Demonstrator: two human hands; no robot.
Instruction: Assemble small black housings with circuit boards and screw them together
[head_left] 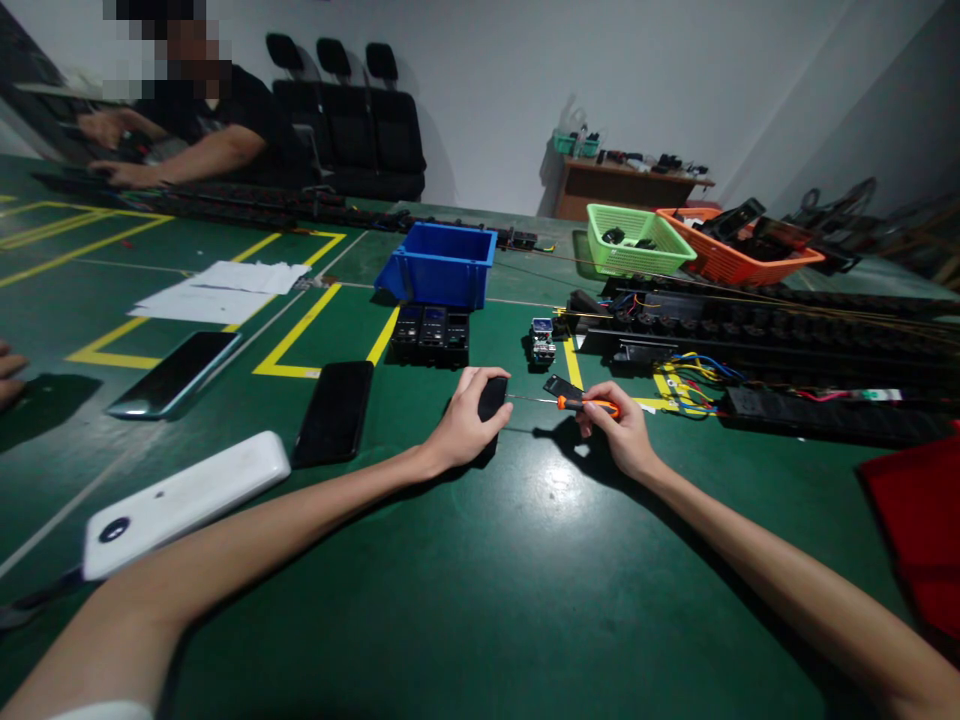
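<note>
My left hand (469, 418) is wrapped round a small black box (493, 400), holding it on edge over the green table (555, 580). In my right hand (616, 428) is an orange and black screwdriver (592, 406), its thin shaft pointing left with the tip at the box's right side. Just behind the screwdriver lies a small flat black piece (561, 386). A small circuit module (541, 342) stands further back. Several black modules (431, 335) sit together in front of a blue bin (442, 265).
Two phones (334, 412) (180, 375) and a white device (187, 500) lie at the left, near papers (217, 290). Long black assemblies with wires (697, 335) fill the right. Behind are green (637, 245) and orange baskets (739, 255). A person (217, 130) works back left; another hand (10, 375) shows at the left edge.
</note>
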